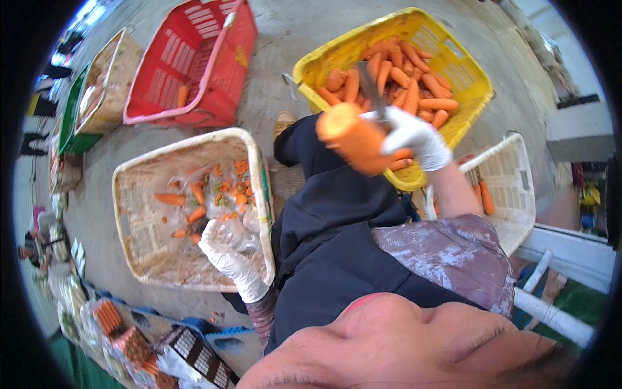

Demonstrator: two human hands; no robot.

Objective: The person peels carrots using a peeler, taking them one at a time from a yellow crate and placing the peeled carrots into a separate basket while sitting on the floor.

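Note:
My right hand [418, 138], in a white glove, grips a knife [373, 90] whose blade points away over the yellow crate [474, 90]. Against the same hand, by the thumb, is a thick carrot [357, 138] with a flat cut end, blurred by motion. Many whole carrots [413, 92] fill the yellow crate's bottom. My left hand [233, 262], also gloved, hovers over the near side of a dirty white crate [138, 170], fingers loosely curled and nothing visible in them. Carrot pieces [197, 192], cut ends and clear plastic lie inside that crate.
A red crate [233, 73] with one carrot stands at the far left. Another white crate [520, 194] with carrots is by my right elbow. Bagged carrots [131, 345] and a dark crate [194, 357] are at the lower left. Stacked crates and people appear farther off.

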